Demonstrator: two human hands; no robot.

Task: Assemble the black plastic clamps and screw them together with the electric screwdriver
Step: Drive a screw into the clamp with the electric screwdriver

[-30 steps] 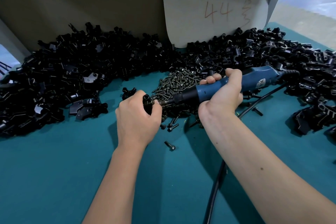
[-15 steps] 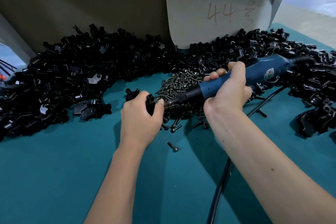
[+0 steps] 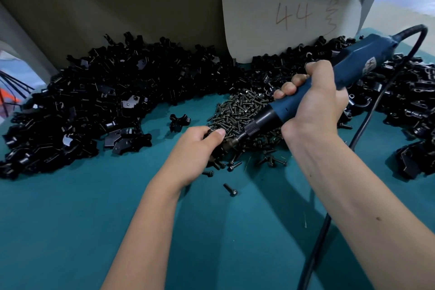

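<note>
My left hand (image 3: 195,152) is closed around a small black clamp (image 3: 217,150), mostly hidden by the fingers, just in front of the screw pile (image 3: 242,113). My right hand (image 3: 315,106) grips the blue electric screwdriver (image 3: 329,82), tilted down to the left. Its black nose and bit tip (image 3: 233,142) touch the clamp beside my left thumb. A big heap of black clamp parts (image 3: 94,106) spreads over the left and back of the teal table (image 3: 70,219). More clamp parts (image 3: 400,92) lie on the right.
The screwdriver's black cable (image 3: 367,120) loops from its rear and runs down the table on the right. Loose screws (image 3: 230,189) lie near my left wrist. A single clamp piece (image 3: 179,121) sits apart. A white card marked 44 (image 3: 292,12) leans on the back wall.
The screwdriver's rear end has risen, so the tool tilts more steeply down onto the clamp. My left hand has stayed in place on the clamp.
</note>
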